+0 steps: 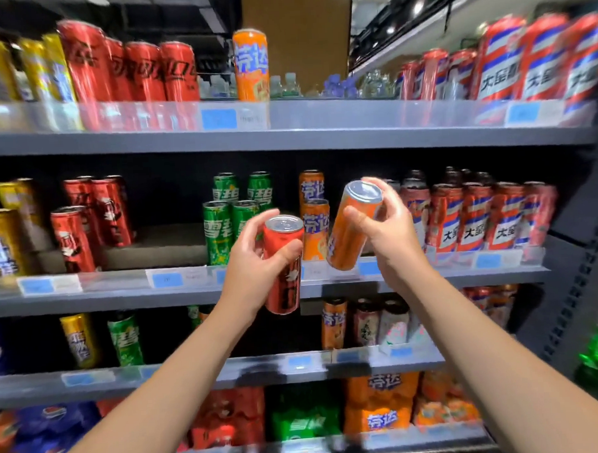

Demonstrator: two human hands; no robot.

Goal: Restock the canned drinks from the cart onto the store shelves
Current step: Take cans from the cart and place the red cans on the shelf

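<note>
Green soda cans (229, 215) stood on the middle shelf (122, 297). The left hand (254, 259) gripped an upright red cola can (283, 264) in front of that shelf's edge; beside it, the right hand (390, 229) clasped a tilted orange soda can (350, 227), just before the shelved orange cans (314, 222)
</note>
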